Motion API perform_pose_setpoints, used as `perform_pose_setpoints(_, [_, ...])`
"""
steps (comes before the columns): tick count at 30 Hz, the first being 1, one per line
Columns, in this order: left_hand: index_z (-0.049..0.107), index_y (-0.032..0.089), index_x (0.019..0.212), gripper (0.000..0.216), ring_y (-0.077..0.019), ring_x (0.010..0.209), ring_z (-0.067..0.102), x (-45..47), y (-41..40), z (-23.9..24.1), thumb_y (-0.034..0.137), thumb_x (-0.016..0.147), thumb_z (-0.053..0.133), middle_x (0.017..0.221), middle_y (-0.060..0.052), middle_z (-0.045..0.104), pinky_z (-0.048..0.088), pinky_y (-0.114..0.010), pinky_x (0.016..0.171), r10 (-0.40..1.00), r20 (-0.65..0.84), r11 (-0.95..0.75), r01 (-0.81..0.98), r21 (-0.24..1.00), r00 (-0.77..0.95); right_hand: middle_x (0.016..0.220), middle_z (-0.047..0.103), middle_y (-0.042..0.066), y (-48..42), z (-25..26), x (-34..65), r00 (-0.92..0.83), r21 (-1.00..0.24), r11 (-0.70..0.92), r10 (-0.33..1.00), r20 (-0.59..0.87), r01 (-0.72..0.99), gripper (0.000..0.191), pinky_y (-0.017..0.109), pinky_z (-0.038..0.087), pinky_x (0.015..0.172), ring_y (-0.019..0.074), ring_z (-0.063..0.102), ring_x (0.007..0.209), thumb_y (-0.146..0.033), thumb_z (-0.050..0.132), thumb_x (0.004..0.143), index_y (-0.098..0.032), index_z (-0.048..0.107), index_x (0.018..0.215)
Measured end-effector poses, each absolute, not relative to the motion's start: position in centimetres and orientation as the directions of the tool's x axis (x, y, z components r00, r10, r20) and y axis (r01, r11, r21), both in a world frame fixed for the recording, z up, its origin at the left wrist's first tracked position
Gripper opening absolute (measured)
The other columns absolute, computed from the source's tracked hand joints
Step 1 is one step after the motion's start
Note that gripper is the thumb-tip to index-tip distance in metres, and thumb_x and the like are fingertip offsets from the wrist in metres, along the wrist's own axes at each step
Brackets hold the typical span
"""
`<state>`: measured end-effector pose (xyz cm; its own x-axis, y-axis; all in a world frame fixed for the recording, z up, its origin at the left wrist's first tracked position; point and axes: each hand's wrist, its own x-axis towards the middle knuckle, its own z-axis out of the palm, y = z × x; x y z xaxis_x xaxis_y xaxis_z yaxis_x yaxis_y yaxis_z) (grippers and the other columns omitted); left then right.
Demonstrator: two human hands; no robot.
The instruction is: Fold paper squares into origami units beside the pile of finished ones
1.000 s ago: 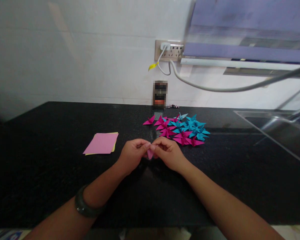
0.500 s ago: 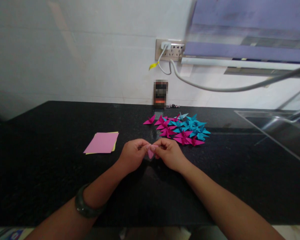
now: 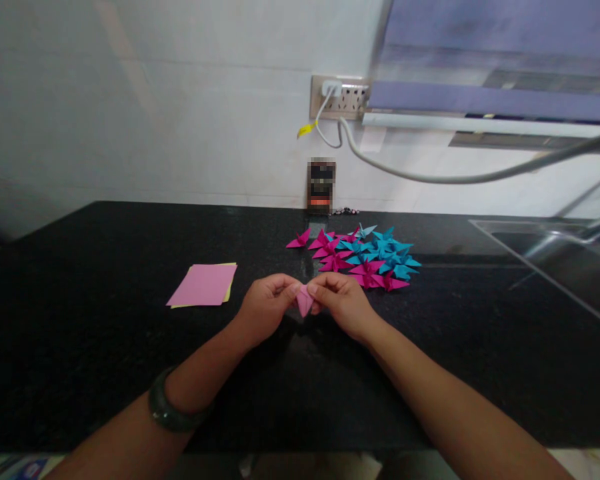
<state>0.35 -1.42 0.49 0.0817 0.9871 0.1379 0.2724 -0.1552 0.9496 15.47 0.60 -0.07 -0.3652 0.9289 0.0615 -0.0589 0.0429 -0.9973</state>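
A small folded piece of pink origami paper (image 3: pixel 305 302) is pinched between my two hands, its pointed end toward me. My left hand (image 3: pixel 269 308) grips its left side with thumb and fingers. On the opposite side, my right hand (image 3: pixel 343 303) holds it in the same kind of pinch. Just beyond my right hand lies a cluster of folded paper cranes, magenta ones (image 3: pixel 330 249) on the left and front and blue ones (image 3: pixel 387 250) on the right. A stack of square pink paper (image 3: pixel 203 285), with yellow sheets showing beneath, lies left of my left hand.
The black countertop (image 3: pixel 105 347) meets a white wall. A phone-like object (image 3: pixel 321 187), partly blurred, leans on the wall beside a beaded string (image 3: pixel 347 211). A sink (image 3: pixel 555 243) is at the right. A cable (image 3: pixel 430 178) hangs by the socket panel (image 3: pixel 347 99).
My fingers have shifted slightly apart on the pink paper, and more of its folded face now shows, turned toward me. The cranes and the paper stack stay put.
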Motion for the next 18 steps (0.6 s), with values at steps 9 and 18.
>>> perform_pose_setpoints(9, [0.057,0.015,0.064,0.018,-0.0105,0.053,0.050,0.27,-1.34,0.18,0.032,0.071,0.057,0.056,0.002,0.055,0.038,-0.022,0.052,0.988,0.146,-0.154,0.234,0.960,0.052,0.042,0.047,-0.006,0.46,-0.16,15.16,-0.310,-0.996,0.088,0.948,0.077,0.022,0.016,0.017,0.030,0.037,0.0049,0.041,0.036,-0.029,0.058,0.069,-0.015,0.054,0.062])
perform_pose_setpoints(18, [0.057,0.014,0.078,0.022,-0.0107,0.061,0.054,0.87,-1.32,-0.09,0.034,0.069,0.061,0.066,0.000,0.059,0.042,-0.022,0.059,0.993,0.021,-0.018,-0.026,0.999,0.118,0.042,0.047,-0.006,0.63,-0.47,14.97,-0.212,-0.993,0.032,0.976,0.056,-0.112,0.020,0.018,0.029,0.037,0.0045,0.038,0.036,-0.033,0.063,0.066,-0.014,0.058,0.062])
